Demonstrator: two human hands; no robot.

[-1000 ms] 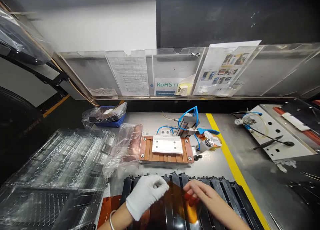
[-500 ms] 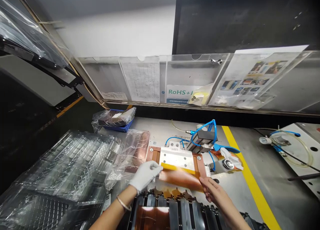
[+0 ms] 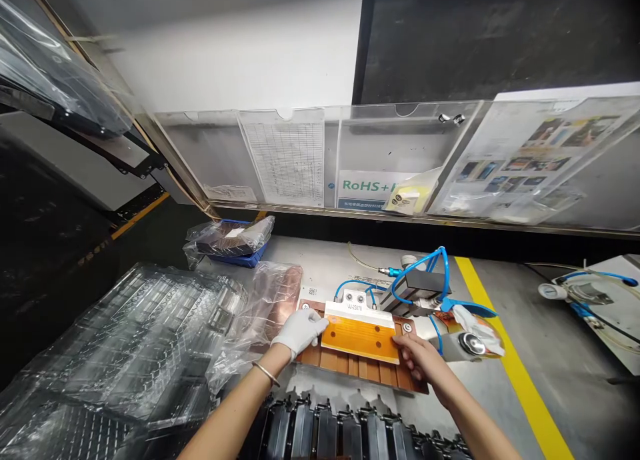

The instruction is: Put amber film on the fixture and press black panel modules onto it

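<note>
An amber film sheet (image 3: 361, 338) lies across the white plate of a brown fixture (image 3: 367, 367) in the middle of the bench. My left hand (image 3: 299, 331), in a white glove, pinches the sheet's left edge. My right hand (image 3: 419, 358), bare, holds its right edge down on the fixture. The strip of white plate (image 3: 357, 309) behind the sheet still shows. A black slotted tray (image 3: 345, 433) sits just in front of the fixture, below my forearms.
Blue air hoses and a small cylinder block (image 3: 417, 283) stand behind the fixture, with a metal knob (image 3: 471, 343) to its right. Clear plastic trays and bags (image 3: 130, 353) pile at the left. A yellow floor line (image 3: 520, 380) runs at the right. Document holders (image 3: 380, 160) hang behind.
Both hands lifted the amber sheet from the black tray, carried it away from me and laid it flat on the fixture's white plate. The view moved forward too.
</note>
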